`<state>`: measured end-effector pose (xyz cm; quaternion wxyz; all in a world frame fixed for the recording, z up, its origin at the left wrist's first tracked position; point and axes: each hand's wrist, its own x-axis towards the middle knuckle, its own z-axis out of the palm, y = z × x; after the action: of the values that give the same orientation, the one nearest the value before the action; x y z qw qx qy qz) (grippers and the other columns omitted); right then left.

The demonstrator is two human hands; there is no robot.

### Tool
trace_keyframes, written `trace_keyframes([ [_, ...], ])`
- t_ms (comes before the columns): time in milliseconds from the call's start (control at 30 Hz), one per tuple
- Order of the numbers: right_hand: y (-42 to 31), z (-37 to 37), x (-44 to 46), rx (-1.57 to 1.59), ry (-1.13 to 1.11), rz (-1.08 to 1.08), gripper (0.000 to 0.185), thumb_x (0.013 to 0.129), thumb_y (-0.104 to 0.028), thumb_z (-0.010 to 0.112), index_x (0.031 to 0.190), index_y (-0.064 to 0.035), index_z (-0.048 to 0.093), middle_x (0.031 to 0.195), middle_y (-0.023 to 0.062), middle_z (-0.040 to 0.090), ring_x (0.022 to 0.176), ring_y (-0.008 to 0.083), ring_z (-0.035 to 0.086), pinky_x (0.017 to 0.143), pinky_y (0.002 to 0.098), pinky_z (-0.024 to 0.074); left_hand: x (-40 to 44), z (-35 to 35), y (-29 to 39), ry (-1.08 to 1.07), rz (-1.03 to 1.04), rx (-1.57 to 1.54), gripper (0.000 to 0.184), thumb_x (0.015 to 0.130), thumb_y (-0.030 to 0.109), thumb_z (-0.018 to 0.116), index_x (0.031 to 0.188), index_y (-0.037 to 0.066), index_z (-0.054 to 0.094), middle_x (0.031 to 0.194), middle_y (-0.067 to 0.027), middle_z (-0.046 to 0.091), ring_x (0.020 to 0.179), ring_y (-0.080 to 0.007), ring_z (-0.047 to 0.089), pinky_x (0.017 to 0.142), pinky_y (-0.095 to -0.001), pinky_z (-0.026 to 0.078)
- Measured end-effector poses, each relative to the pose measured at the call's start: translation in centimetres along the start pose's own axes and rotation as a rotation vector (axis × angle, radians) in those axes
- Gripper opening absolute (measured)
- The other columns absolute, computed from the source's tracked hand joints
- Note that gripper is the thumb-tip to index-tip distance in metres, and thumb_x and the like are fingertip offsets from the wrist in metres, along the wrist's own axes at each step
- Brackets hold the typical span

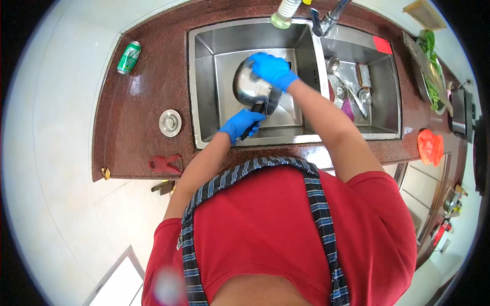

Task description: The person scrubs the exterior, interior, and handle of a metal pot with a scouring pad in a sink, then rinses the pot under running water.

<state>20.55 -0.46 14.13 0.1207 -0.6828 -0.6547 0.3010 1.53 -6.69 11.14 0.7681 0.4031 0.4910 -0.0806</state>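
Note:
A shiny steel saucepan (247,84) is tilted on its side inside the large left sink basin (223,66). My left hand (242,124), in a blue glove, is closed around its black handle (258,107). My right hand (271,68), also gloved in blue, presses against the pan's upper side with bent fingers. Whatever lies under those fingers is hidden; a small dark piece shows beside them.
The smaller right basin (380,120) contains a ladle (349,86), a brush (364,75) and strainers. A faucet (329,23) stands behind. On the counter are a green can (129,57), a sink strainer (170,123), a red peeler-like tool (165,164) and an orange bag (430,147).

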Motion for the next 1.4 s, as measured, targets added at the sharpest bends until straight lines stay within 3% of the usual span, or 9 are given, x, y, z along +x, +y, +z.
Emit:
trace_keyframes([
  [167,13.3,2.7,7.8,-0.208,-0.123,-0.143,0.038,0.083,-0.033,0.045,0.097,-0.0038,0.065,0.106,0.0242,0.059,0.101,0.0379,0.057,0.089,0.0435,0.0439,-0.2,-0.5,0.0,-0.03,0.044,0.011,0.023,0.082,0.026,0.063,0.074,0.006,0.054,0.062,-0.0031,0.052,0.049,-0.0121,0.05,0.04,-0.0272,0.04],
  [267,7.0,0.8,3.9,0.112,-0.013,0.075,0.039,0.08,-0.033,0.049,0.106,-0.0075,0.062,0.111,0.0213,0.059,0.1,0.0363,0.058,0.09,0.0425,0.0433,0.5,-0.9,-0.3,-0.04,0.016,0.034,0.023,0.081,0.027,0.063,0.077,0.006,0.055,0.062,-0.0031,0.052,0.049,-0.0119,0.05,0.041,-0.027,0.04],
  [533,-1.7,5.8,-4.7,-0.395,0.369,-0.57,0.022,0.077,-0.023,0.055,0.095,-0.0168,0.066,0.117,0.0072,0.056,0.105,0.0284,0.051,0.094,0.0485,0.0371,-0.7,-0.7,0.7,-0.073,0.039,-0.015,0.032,0.081,0.032,0.063,0.097,0.006,0.057,0.075,-0.0067,0.06,0.057,-0.0146,0.058,0.048,-0.0274,0.046],
  [667,-1.9,5.3,-5.6,-0.344,0.303,-0.521,0.029,0.075,-0.024,0.057,0.102,-0.0181,0.065,0.122,0.0043,0.054,0.118,0.0293,0.046,0.1,0.0483,0.0333,-2.3,-0.3,1.2,-0.059,0.091,-0.051,0.03,0.08,0.03,0.062,0.098,0.006,0.058,0.078,-0.0081,0.061,0.059,-0.0151,0.059,0.05,-0.0264,0.047],
  [733,-2.7,4.9,-7.2,-0.367,-0.068,-0.585,0.031,0.073,-0.024,0.059,0.102,-0.0166,0.065,0.123,0.0042,0.054,0.12,0.0266,0.045,0.104,0.0487,0.0296,-1.2,-1.6,-0.5,-0.169,0.098,0.132,0.034,0.081,0.031,0.059,0.103,0.006,0.054,0.076,-0.008,0.061,0.054,-0.0129,0.054,0.046,-0.0252,0.043],
  [900,-2.1,5.3,-5.9,-0.461,0.352,-0.597,0.028,0.074,-0.016,0.055,0.1,-0.0181,0.065,0.116,0.0034,0.057,0.11,0.0264,0.051,0.094,0.0449,0.0399,-1.3,-0.1,-0.6,-0.106,0.159,0.053,0.023,0.082,0.019,0.057,0.1,0.007,0.048,0.066,-0.0026,0.053,0.05,-0.0105,0.05,0.044,-0.0241,0.04],
  [1067,-0.8,3.7,1.2,-0.365,0.285,-0.257,0.025,0.072,-0.017,0.058,0.095,-0.0128,0.068,0.103,0.0106,0.064,0.098,0.0301,0.06,0.077,0.0424,0.05,-1.7,0.8,-0.1,-0.039,0.126,-0.054,0.02,0.082,0.016,0.058,0.096,0.007,0.048,0.069,-0.0009,0.051,0.05,-0.0093,0.047,0.043,-0.0235,0.039],
  [1200,1.3,1.2,2.7,0.686,0.435,-0.109,0.021,0.083,-0.012,0.056,0.101,-0.0067,0.066,0.1,0.0125,0.065,0.091,0.0243,0.063,0.082,0.0346,0.0486,-1.9,0.5,0.5,-0.076,0.084,-0.194,0.018,0.083,0.018,0.059,0.093,0.008,0.049,0.069,-0.0013,0.052,0.051,-0.0092,0.046,0.045,-0.0233,0.038],
  [1400,4.4,-0.6,-5.2,1.149,0.542,0.074,0.026,0.087,-0.01,0.054,0.11,-0.0025,0.062,0.099,0.0076,0.065,0.09,0.013,0.057,0.081,0.0263,0.0458,-2.0,-0.9,4.3,-0.44,-0.064,-0.895,0.016,0.088,0.017,0.053,0.093,0.003,0.049,0.071,-0.0007,0.048,0.053,-0.0073,0.044,0.045,-0.0204,0.036],
])
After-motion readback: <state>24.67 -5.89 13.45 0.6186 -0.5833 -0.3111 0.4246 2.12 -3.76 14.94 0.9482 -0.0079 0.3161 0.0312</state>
